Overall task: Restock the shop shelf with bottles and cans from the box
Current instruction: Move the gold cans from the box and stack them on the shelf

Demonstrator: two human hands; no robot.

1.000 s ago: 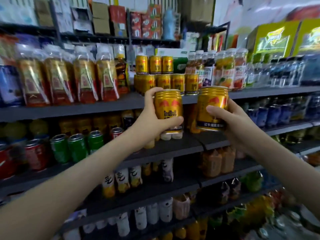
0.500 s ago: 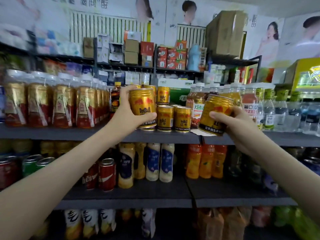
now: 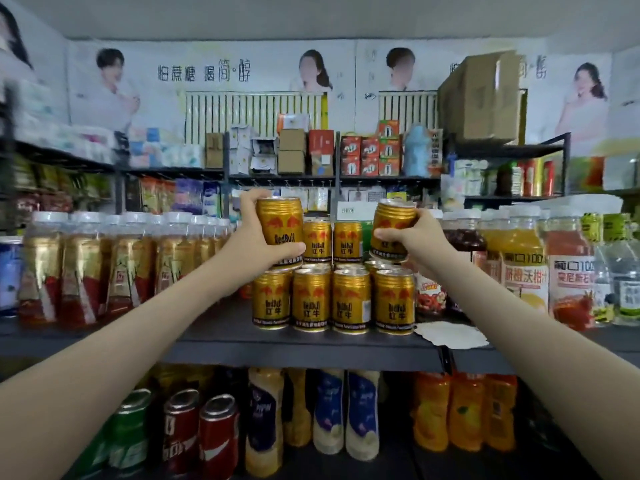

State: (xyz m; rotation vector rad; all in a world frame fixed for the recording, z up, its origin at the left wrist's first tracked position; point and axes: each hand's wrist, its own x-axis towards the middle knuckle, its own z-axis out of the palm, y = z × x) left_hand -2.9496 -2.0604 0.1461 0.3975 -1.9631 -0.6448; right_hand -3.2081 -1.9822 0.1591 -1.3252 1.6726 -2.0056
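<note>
Premises: a retail shop. Dark shelves (image 3: pixel 311 346) carry faced rows of gold cans (image 3: pixel 349 301), bottled drinks (image 3: pixel 526 268) and boxed goods (image 3: pixel 370 157); advertising posters (image 3: pixel 207 74) hang above.

The base of the left can (image 3: pixel 278 223) is being covered by the left hand (image 3: pixel 249 251), the upper-tier cans (image 3: pixel 347 241) are being partly masked by it and the right can (image 3: pixel 393 223), and the far-left goods (image 3: pixel 52 140) are being rendered blurred.

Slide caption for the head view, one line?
Left hand holds an upright can, right hand a tilted can, at the stacked cans on the shelf.
</note>
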